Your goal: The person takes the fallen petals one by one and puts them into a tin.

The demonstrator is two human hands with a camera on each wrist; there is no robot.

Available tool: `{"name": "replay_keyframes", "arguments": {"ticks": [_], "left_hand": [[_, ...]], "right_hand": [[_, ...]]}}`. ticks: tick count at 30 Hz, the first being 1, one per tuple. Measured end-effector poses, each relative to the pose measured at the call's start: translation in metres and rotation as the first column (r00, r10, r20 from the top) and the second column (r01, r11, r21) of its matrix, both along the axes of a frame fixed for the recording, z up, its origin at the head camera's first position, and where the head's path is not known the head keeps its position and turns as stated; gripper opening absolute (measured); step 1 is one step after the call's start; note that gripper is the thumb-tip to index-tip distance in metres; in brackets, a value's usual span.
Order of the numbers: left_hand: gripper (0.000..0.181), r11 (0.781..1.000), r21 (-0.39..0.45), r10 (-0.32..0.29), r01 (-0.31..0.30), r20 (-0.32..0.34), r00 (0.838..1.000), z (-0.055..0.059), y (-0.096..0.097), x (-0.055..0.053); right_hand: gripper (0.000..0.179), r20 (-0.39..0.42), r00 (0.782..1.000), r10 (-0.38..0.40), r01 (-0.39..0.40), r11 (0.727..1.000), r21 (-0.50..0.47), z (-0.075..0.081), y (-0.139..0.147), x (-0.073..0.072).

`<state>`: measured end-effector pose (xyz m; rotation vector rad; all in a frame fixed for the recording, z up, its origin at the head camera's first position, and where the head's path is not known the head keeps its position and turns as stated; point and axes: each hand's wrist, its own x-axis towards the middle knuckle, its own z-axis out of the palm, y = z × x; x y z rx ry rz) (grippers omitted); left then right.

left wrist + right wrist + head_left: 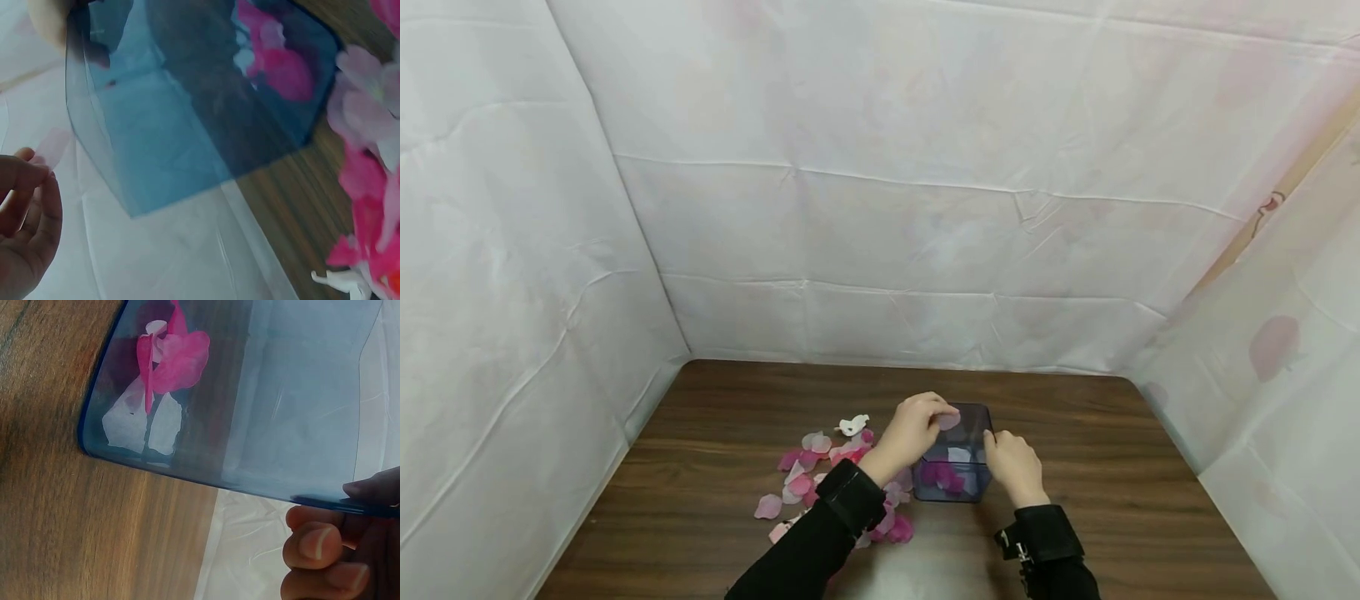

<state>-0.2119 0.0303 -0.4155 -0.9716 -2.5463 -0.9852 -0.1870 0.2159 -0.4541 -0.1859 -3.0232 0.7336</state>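
Note:
A see-through blue plastic container (973,446) stands on the table with magenta petals (181,359) and whitish petals (125,428) in its bottom. My left hand (913,427) pinches a pale pink petal (949,419) between thumb and fingertips, over the container's opening in the head view. In the left wrist view that petal (53,149) is beside the container's wall. My right hand (1015,465) grips the container's right rim, thumb on the inside and fingers outside, as the right wrist view shows. Left of the container lies a loose pile of pink, white and magenta petals (801,483).
A small white bird-shaped piece (853,426) lies behind the petal pile. The brown wooden table (1120,467) extends to both sides. White cloth (880,233) hangs along the back and sides of it.

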Motion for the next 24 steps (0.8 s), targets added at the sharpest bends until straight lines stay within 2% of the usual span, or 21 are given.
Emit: {"name": "replay_keyframes", "arguments": {"ticks": [6,9,11,15,19,22,24], "left_hand": [[0.023,0.99,-0.126,-0.062,0.069,0.058,0.996,-0.005,0.013,0.003],[0.022,0.982,-0.172,-0.063,0.074,0.071,0.995,-0.006,0.011,0.008],[0.024,0.982,-0.175,-0.056,0.068,0.074,0.996,-0.007,0.006,0.012],[0.025,0.989,-0.145,-0.033,0.039,0.041,0.999,-0.008,-0.014,0.017],[0.025,0.99,-0.142,-0.009,0.01,0.003,1.0,-0.012,-0.044,0.02],[0.025,0.989,-0.148,0.02,-0.021,-0.011,1.0,-0.02,-0.067,0.021],[0.025,0.986,-0.161,0.046,-0.049,-0.023,0.999,-0.03,-0.082,0.023]], "right_hand": [[0.042,0.005,1.0,0.001,-0.001,1.0,-0.018,0.0,-0.001,0.002],[0.042,0.015,1.0,-0.004,0.005,1.0,-0.022,0.001,-0.001,0.002],[0.042,0.017,1.0,-0.006,0.006,1.0,-0.02,0.0,-0.001,0.002],[0.042,0.013,1.0,-0.004,0.004,1.0,-0.016,0.0,-0.002,0.002],[0.042,0.008,1.0,0.002,-0.002,1.0,-0.02,-0.003,-0.002,0.005],[0.042,0.006,1.0,0.0,0.0,1.0,-0.015,-0.004,-0.001,0.006],[0.042,0.011,1.0,-0.002,0.003,1.0,-0.011,-0.004,0.001,0.006]]}}
